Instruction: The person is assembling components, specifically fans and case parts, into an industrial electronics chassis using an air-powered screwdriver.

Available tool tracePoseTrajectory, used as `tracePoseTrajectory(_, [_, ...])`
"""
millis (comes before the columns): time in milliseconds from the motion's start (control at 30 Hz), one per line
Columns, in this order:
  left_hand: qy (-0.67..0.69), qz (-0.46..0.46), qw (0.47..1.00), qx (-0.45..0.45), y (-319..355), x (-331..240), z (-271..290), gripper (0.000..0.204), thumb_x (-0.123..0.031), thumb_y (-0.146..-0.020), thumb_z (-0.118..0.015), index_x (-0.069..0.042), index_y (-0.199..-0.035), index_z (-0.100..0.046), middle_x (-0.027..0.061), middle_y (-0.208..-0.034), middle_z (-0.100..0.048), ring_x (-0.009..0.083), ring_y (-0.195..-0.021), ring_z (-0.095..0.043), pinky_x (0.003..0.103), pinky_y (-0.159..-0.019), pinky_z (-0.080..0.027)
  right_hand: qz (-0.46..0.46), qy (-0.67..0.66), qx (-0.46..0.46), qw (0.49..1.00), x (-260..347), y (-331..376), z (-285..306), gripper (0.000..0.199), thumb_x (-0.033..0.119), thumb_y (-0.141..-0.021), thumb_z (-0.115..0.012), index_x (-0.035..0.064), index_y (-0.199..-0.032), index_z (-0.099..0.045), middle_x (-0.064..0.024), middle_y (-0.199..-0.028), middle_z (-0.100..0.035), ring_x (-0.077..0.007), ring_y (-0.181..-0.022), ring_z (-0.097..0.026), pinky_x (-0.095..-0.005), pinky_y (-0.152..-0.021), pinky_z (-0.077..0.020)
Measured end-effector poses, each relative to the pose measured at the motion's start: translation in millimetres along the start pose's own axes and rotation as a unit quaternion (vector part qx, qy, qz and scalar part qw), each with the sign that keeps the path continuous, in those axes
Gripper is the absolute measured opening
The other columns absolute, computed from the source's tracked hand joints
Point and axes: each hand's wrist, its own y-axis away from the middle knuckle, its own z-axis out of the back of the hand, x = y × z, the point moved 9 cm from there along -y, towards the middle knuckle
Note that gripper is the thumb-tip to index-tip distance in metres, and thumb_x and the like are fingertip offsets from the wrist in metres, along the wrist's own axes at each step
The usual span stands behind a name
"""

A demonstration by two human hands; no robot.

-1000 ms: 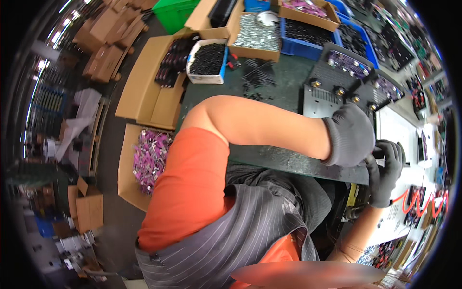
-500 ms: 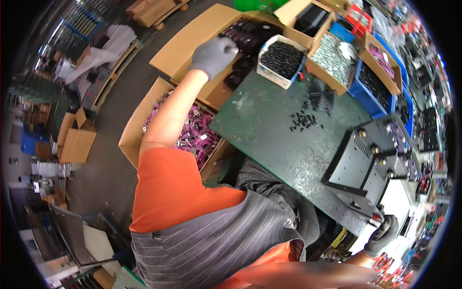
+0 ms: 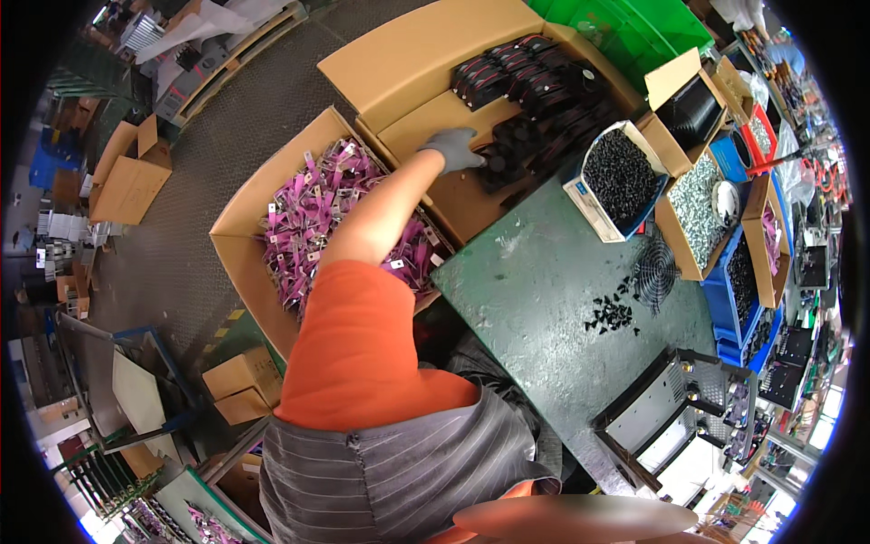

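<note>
We find the left hand point(image 3: 453, 150) at black parts point(image 3: 517, 140), their carton point(image 3: 408, 63) standing within reach beside the bench point(image 3: 517, 299); its opening and hold we cannot tell, the right hand unseen.

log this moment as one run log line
left hand: grey-gloved, at open brown cardboard box, near black rounded parts, contact unclear | right hand: out of view | green flat worktop: small black loose pieces
</note>
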Motion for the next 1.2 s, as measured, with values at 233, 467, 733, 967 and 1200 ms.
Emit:
tracePoseTrajectory(233, [-0.040,0.104,0.976,0.188,-26,-25,-43,0.068,-0.055,-0.072,-0.065,-0.005,-0.117,-0.058,0.0196,-0.117,-0.058,0.0346,-0.107,-0.057,0.042,-0.089,-0.045,0.246,-0.267,-0.258,0.895,-28,-4,-3,0.038,0.038,-0.095,-0.044,0.0082,-0.074,-0.055,-0.0041,-0.063,-0.056,-0.0237,-0.051,-0.048,-0.0366,-0.050,-0.0439])
tracePoseTrajectory(467, [0.049,0.049,0.986,0.153,-77,-32,-4,0.070,-0.064,-0.073,-0.060,-0.005,-0.111,-0.063,0.0197,-0.111,-0.061,0.0340,-0.105,-0.057,0.042,-0.092,-0.043,0.098,-0.253,-0.200,0.942,-72,-19,-34,0.036,0.035,-0.095,-0.043,0.0063,-0.078,-0.055,-0.0047,-0.065,-0.055,-0.0223,-0.053,-0.048,-0.0350,-0.050,-0.0433])
tracePoseTrajectory(733, [0.093,0.170,0.981,0.026,-131,-4,-43,0.073,-0.063,-0.078,-0.053,-0.001,-0.115,-0.060,0.0230,-0.121,-0.055,0.0341,-0.114,-0.053,0.041,-0.097,-0.040,-0.097,-0.216,-0.151,0.960,-122,13,-40,0.034,0.032,-0.095,-0.041,0.0042,-0.083,-0.055,-0.0053,-0.068,-0.054,-0.0207,-0.055,-0.047,-0.0333,-0.051,-0.0426])
tracePoseTrajectory(967, [0.152,0.139,0.977,0.064,-121,-48,-41,0.076,-0.060,-0.076,-0.057,0.003,-0.119,-0.056,0.0237,-0.125,-0.052,0.0329,-0.117,-0.051,0.038,-0.096,-0.040,-0.268,-0.185,-0.116,0.939,-148,54,-38,0.032,0.030,-0.096,-0.040,0.0023,-0.088,-0.055,-0.0059,-0.070,-0.053,-0.0193,-0.057,-0.047,-0.0318,-0.051,-0.0419])
tracePoseTrajectory(1200, [0.189,0.140,0.971,0.046,-92,-23,-31,0.062,-0.058,-0.071,-0.066,-0.005,-0.104,-0.066,0.0137,-0.090,-0.066,0.0252,-0.084,-0.061,0.035,-0.075,-0.047,-0.434,-0.178,-0.076,0.880,-85,53,-33,0.032,0.027,-0.096,-0.039,0.0005,-0.092,-0.055,-0.0064,-0.072,-0.052,-0.0180,-0.059,-0.046,-0.0302,-0.051,-0.0413])
